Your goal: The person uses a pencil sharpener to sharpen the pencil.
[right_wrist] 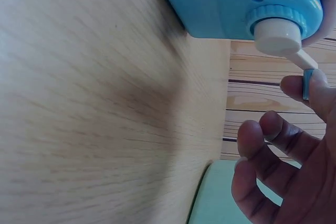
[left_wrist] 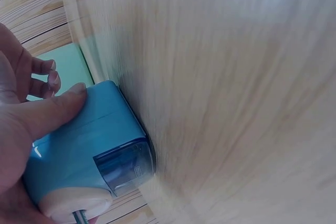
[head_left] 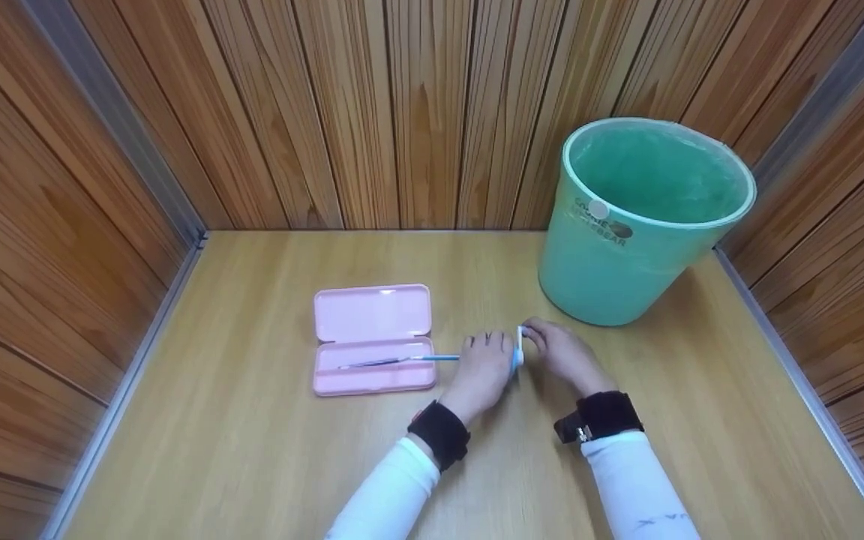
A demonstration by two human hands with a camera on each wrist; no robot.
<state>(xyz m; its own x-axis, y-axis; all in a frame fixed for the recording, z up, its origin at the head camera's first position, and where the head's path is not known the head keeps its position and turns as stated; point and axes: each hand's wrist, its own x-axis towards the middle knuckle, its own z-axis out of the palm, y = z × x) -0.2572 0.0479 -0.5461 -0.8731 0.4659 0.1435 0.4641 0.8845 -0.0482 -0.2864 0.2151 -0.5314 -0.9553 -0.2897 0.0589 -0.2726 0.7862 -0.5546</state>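
A blue crank pencil sharpener (left_wrist: 105,124) stands on the table, gripped by my left hand (head_left: 481,375) from above, with the thumb along its side. Its white crank (right_wrist: 277,38) faces right. Between thumb and index finger, my right hand (head_left: 567,356) pinches the small blue knob (right_wrist: 307,85) of that crank; its other fingers are loosely bent. On the left side, a blue pencil (head_left: 443,358) goes into the sharpener's front. This pencil reaches left across the rim of an opened pink pencil case (head_left: 372,387), where a slender greyish length continues in line with it.
The case's lid (head_left: 372,313) lies folded back toward the rear wall. A green trash bin (head_left: 612,277) with a clear liner stands at the back right, beyond my right hand. Wood-panelled walls (head_left: 424,112) enclose the wooden table (head_left: 252,450) at the back and sides.
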